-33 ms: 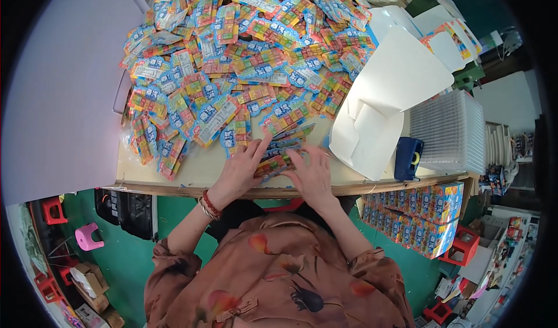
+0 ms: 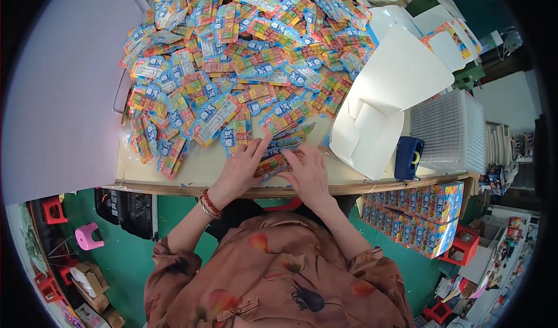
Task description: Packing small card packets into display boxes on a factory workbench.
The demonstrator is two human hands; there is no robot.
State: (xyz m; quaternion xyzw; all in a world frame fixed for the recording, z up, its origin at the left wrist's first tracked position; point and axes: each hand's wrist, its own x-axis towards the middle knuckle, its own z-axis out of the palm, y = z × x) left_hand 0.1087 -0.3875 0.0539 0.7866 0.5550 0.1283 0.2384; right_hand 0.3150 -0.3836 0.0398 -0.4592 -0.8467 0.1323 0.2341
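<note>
A small stack of candy packs (image 2: pixel 273 166), blue with rows of coloured squares, stands near the front edge of the table. My left hand (image 2: pixel 237 170) grips its left end, with the index finger reaching up along it. At the stack's right end my right hand (image 2: pixel 311 174) closes on it, thumb below and fingers over the top. My fingers partly hide the packs. Just beyond the stack, more loose candy packs (image 2: pixel 285 117) lie against a large heap (image 2: pixel 232 54) of the same kind.
An open white carton (image 2: pixel 372 133) stands to the right, beside a dark blue tape dispenser (image 2: pixel 408 158) and a stack of clear plastic trays (image 2: pixel 447 130). Below the table on the right are stacked printed boxes (image 2: pixel 412 211). A pale lilac panel (image 2: pixel 64 89) borders the left side.
My right hand has shifted slightly left, and its fingers have closed further over the right end of the stack. My left hand stays almost still.
</note>
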